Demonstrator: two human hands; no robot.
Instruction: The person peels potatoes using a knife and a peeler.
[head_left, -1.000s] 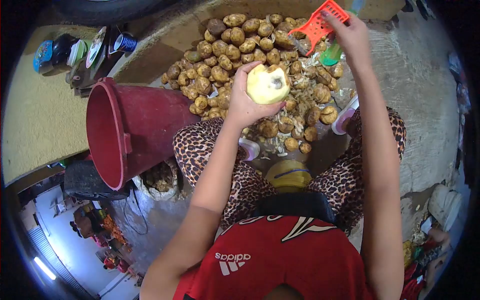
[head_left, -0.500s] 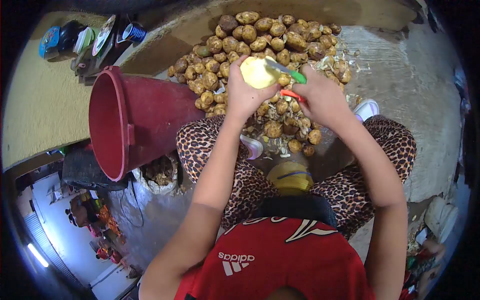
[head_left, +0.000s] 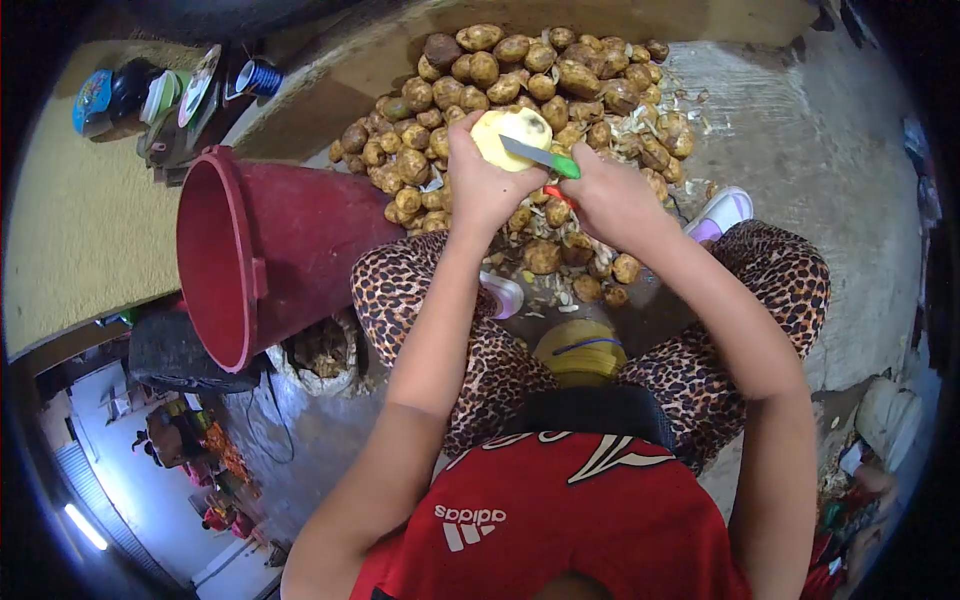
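My left hand [head_left: 485,195] is closed around a peeled, pale yellow potato [head_left: 490,140] with a dark spot near its upper right. In my right hand [head_left: 615,205] is a knife [head_left: 527,152], its green handle gripped and its blade lying across the potato's face. A red-orange piece [head_left: 560,196] also sticks out from under my right fingers; I cannot make out what it belongs to. Beyond both hands spreads a heap of unpeeled, soil-stained potatoes [head_left: 470,95], with pale peelings [head_left: 630,125] among them.
A large red bucket [head_left: 300,240] lies tipped at the left, mouth toward the left. A yellow container [head_left: 580,350] stands between my legs. Beside the bucket is an open sack [head_left: 325,360]. A low wall [head_left: 330,100] runs behind the heap. Other people are at the lower left and lower right.
The knife blade has come down and left onto the potato's face, and my right hand has shifted left. The potato has turned, bringing a dark spot into view.
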